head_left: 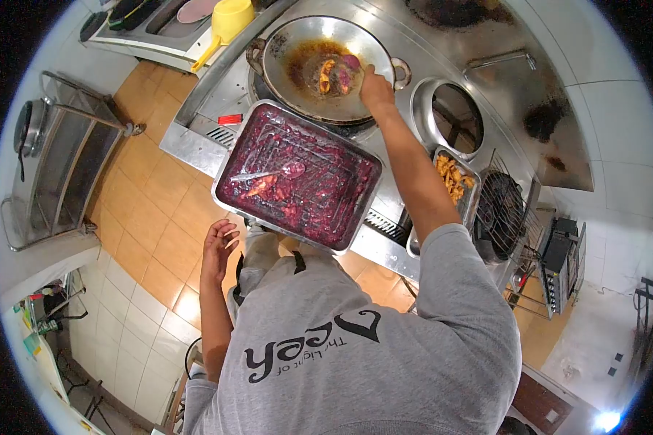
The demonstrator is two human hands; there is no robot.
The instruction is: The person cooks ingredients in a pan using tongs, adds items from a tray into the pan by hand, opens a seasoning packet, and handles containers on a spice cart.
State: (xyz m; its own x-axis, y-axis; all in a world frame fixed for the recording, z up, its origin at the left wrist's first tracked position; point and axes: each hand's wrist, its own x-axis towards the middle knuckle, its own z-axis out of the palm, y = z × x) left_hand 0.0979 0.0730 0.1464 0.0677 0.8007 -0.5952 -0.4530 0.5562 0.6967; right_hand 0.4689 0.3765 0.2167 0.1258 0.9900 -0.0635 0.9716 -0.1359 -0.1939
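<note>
- probably the tray (374, 183) sits close to the wok (290, 45) for short dripping; mid-frame, its long axis goes upper left to lower right.
- spoon (254, 175) inside points its bowl rightward.
- right hand (377, 90) curls at wok's edge, gripping what, i cannot tell; left hand (219, 243) is loosely open, empty.

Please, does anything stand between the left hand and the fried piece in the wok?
Yes: the metal tray of dark red sauce lies between the left hand and the fried piece in the wok. Beside the right hand, nothing visible does.
</note>
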